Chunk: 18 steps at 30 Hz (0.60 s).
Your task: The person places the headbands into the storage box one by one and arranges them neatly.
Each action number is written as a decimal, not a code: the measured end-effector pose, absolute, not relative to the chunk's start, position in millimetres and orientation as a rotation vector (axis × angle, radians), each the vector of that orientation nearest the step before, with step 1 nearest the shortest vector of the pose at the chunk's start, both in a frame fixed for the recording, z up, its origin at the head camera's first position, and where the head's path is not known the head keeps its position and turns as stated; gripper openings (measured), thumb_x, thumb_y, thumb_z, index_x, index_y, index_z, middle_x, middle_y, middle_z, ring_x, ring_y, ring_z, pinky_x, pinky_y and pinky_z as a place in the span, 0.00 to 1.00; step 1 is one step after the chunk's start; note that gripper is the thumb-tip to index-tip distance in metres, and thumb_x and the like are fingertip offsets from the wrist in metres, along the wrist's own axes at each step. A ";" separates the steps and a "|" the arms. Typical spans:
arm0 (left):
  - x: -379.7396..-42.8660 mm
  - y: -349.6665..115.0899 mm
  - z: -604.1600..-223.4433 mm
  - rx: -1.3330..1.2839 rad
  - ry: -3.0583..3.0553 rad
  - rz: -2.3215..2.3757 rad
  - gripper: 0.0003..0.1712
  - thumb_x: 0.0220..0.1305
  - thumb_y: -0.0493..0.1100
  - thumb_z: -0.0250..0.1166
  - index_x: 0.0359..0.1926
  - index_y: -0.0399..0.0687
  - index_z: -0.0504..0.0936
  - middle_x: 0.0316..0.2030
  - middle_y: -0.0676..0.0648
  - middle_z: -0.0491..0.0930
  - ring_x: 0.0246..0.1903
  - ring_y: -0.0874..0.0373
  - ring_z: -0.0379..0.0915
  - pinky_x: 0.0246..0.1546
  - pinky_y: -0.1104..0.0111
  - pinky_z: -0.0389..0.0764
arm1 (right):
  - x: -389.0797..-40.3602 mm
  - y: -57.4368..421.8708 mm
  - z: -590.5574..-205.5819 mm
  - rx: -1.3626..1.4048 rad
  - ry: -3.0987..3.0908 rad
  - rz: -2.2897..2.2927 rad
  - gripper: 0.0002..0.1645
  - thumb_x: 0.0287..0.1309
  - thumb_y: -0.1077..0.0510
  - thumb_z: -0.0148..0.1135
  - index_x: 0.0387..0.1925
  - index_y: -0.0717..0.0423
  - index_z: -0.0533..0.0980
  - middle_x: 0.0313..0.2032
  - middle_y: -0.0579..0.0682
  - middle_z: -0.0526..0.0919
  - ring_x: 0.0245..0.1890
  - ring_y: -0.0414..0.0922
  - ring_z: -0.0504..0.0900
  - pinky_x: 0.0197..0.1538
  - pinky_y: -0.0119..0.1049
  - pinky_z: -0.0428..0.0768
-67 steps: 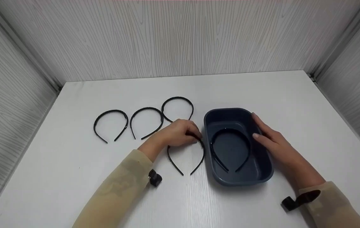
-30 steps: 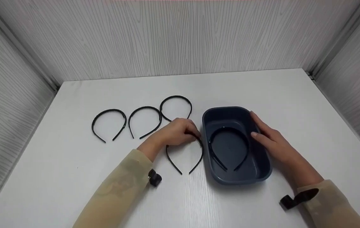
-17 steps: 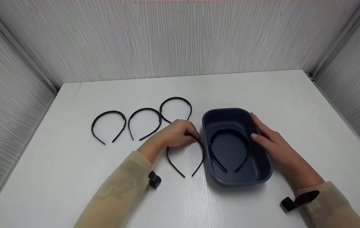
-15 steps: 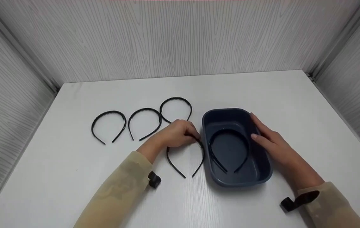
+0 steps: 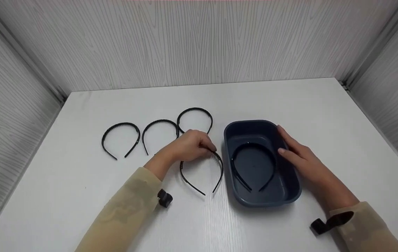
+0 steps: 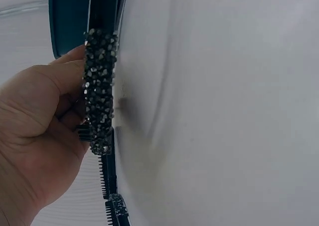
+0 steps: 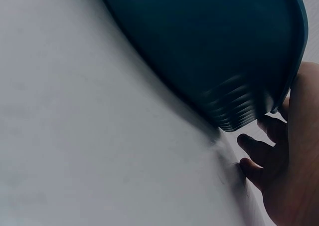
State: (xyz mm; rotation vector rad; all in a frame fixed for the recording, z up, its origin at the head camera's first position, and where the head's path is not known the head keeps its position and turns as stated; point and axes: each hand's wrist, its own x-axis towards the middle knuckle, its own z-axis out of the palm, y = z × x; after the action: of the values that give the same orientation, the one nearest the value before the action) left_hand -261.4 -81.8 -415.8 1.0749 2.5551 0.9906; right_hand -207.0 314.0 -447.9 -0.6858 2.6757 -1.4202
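We see left hand with fingers closed, pinching black headband by its crown, just left of blue bin. Right hand grips bin's rim, thumb over edge. Second headband lies inside. Left wrist view alone shows us dark, faceted studs along band; head view, three more headbands beyond.
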 end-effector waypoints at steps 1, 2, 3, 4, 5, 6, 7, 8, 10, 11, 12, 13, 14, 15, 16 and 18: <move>-261.4 -83.0 -414.0 1.067 2.557 0.987 0.09 0.66 0.34 0.74 0.45 0.46 0.95 0.45 0.49 0.89 0.50 0.55 0.83 0.55 0.64 0.81 | -206.9 314.0 -447.6 -0.680 2.672 -1.419 0.39 0.83 0.52 0.51 0.86 0.33 0.50 0.83 0.38 0.51 0.83 0.43 0.49 0.74 0.21 0.51; -261.4 -84.2 -412.0 1.059 2.561 0.984 0.09 0.67 0.34 0.73 0.45 0.46 0.95 0.45 0.49 0.89 0.49 0.56 0.83 0.55 0.64 0.81 | -206.8 313.9 -447.4 -0.677 2.674 -1.415 0.39 0.83 0.52 0.51 0.85 0.32 0.50 0.83 0.38 0.51 0.83 0.43 0.49 0.74 0.21 0.51; -261.2 -85.5 -409.8 1.054 2.565 0.982 0.09 0.67 0.34 0.73 0.45 0.47 0.95 0.45 0.49 0.89 0.49 0.56 0.83 0.54 0.63 0.81 | -206.9 313.8 -447.2 -0.677 2.677 -1.412 0.39 0.83 0.52 0.51 0.85 0.32 0.50 0.83 0.38 0.51 0.83 0.43 0.49 0.74 0.21 0.51; -261.0 -86.8 -407.5 1.044 2.566 0.985 0.10 0.67 0.34 0.72 0.46 0.47 0.95 0.45 0.49 0.89 0.49 0.56 0.83 0.54 0.63 0.81 | -207.0 313.8 -446.9 -0.679 2.677 -1.413 0.39 0.83 0.52 0.51 0.85 0.32 0.50 0.83 0.38 0.51 0.83 0.43 0.49 0.74 0.21 0.51; -260.8 -88.0 -405.0 1.037 2.568 0.986 0.10 0.68 0.34 0.72 0.46 0.47 0.95 0.45 0.50 0.89 0.49 0.56 0.83 0.54 0.62 0.82 | -207.2 313.6 -446.6 -0.682 2.678 -1.414 0.39 0.83 0.52 0.51 0.85 0.32 0.50 0.83 0.38 0.51 0.83 0.43 0.49 0.74 0.21 0.51; -260.5 -89.2 -402.2 1.031 2.570 0.989 0.10 0.69 0.34 0.71 0.46 0.48 0.95 0.45 0.50 0.89 0.49 0.56 0.83 0.54 0.62 0.82 | -207.6 313.6 -446.3 -0.684 2.677 -1.418 0.39 0.83 0.52 0.51 0.85 0.32 0.50 0.83 0.38 0.51 0.83 0.42 0.49 0.74 0.21 0.51; -260.2 -90.3 -399.4 1.028 2.570 0.992 0.10 0.69 0.34 0.71 0.46 0.47 0.95 0.46 0.50 0.89 0.49 0.56 0.83 0.54 0.61 0.82 | -207.9 313.6 -446.2 -0.689 2.681 -1.419 0.39 0.83 0.53 0.51 0.85 0.33 0.50 0.83 0.39 0.51 0.83 0.42 0.49 0.74 0.21 0.51; -259.9 -91.4 -396.7 1.022 2.568 0.997 0.10 0.70 0.34 0.70 0.46 0.47 0.95 0.46 0.50 0.89 0.50 0.56 0.83 0.55 0.61 0.82 | -208.2 313.8 -446.0 -0.695 2.687 -1.420 0.39 0.83 0.53 0.51 0.86 0.33 0.50 0.83 0.40 0.51 0.83 0.42 0.49 0.75 0.21 0.51; -258.8 -93.9 -391.1 1.008 2.562 1.010 0.10 0.70 0.34 0.70 0.47 0.46 0.94 0.47 0.49 0.89 0.50 0.55 0.84 0.55 0.61 0.82 | -208.7 313.9 -445.5 -0.708 2.689 -1.425 0.39 0.83 0.54 0.51 0.86 0.35 0.50 0.83 0.41 0.51 0.83 0.43 0.49 0.75 0.22 0.51; -258.3 -94.9 -388.3 1.006 2.564 1.012 0.10 0.70 0.34 0.70 0.47 0.46 0.94 0.47 0.49 0.89 0.51 0.55 0.84 0.55 0.62 0.82 | -208.7 313.8 -445.4 -0.707 2.690 -1.427 0.39 0.83 0.54 0.51 0.86 0.35 0.50 0.83 0.41 0.51 0.83 0.43 0.49 0.75 0.22 0.51; -257.9 -96.1 -385.5 1.003 2.567 1.014 0.10 0.71 0.34 0.70 0.47 0.46 0.94 0.47 0.49 0.89 0.50 0.55 0.84 0.55 0.62 0.82 | -208.7 313.8 -445.3 -0.702 2.691 -1.427 0.39 0.83 0.54 0.51 0.86 0.34 0.50 0.83 0.40 0.52 0.83 0.42 0.49 0.75 0.21 0.51; -257.4 -97.1 -382.8 0.999 2.569 1.015 0.09 0.71 0.34 0.70 0.48 0.46 0.94 0.46 0.49 0.89 0.50 0.55 0.84 0.55 0.62 0.82 | -208.6 313.8 -445.3 -0.696 2.692 -1.425 0.39 0.83 0.54 0.51 0.85 0.34 0.50 0.83 0.40 0.52 0.83 0.42 0.49 0.74 0.21 0.51; -257.1 -98.2 -379.9 0.993 2.570 1.018 0.09 0.71 0.34 0.70 0.48 0.45 0.94 0.46 0.49 0.89 0.50 0.55 0.84 0.55 0.63 0.82 | -208.7 313.8 -445.3 -0.692 2.693 -1.422 0.39 0.83 0.53 0.51 0.85 0.33 0.50 0.83 0.40 0.52 0.82 0.42 0.49 0.74 0.21 0.51; -256.6 -99.3 -376.9 0.984 2.570 1.025 0.09 0.71 0.35 0.70 0.48 0.45 0.94 0.46 0.49 0.89 0.49 0.55 0.84 0.54 0.63 0.83 | -208.9 313.7 -445.5 -0.690 2.693 -1.420 0.39 0.83 0.53 0.51 0.85 0.32 0.50 0.83 0.40 0.52 0.82 0.43 0.49 0.74 0.21 0.51; -256.3 -100.4 -373.9 0.977 2.571 1.029 0.09 0.71 0.35 0.70 0.48 0.45 0.94 0.46 0.49 0.89 0.49 0.56 0.84 0.53 0.63 0.83 | -209.1 313.4 -445.7 -0.682 2.692 -1.420 0.39 0.83 0.53 0.51 0.85 0.31 0.50 0.83 0.39 0.52 0.82 0.42 0.50 0.75 0.22 0.51; -255.9 -102.4 -367.5 0.966 2.574 1.036 0.09 0.72 0.35 0.70 0.49 0.46 0.94 0.46 0.50 0.89 0.48 0.57 0.84 0.53 0.63 0.83 | -209.7 313.3 -446.0 -0.677 2.690 -1.413 0.39 0.83 0.52 0.51 0.85 0.29 0.49 0.83 0.39 0.52 0.82 0.43 0.50 0.74 0.22 0.51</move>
State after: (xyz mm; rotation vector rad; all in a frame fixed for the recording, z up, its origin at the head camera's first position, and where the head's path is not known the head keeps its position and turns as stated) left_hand -255.9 -102.4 -367.5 0.9657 2.5736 1.0359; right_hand -209.7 313.3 -446.0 -0.6769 2.6897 -1.4126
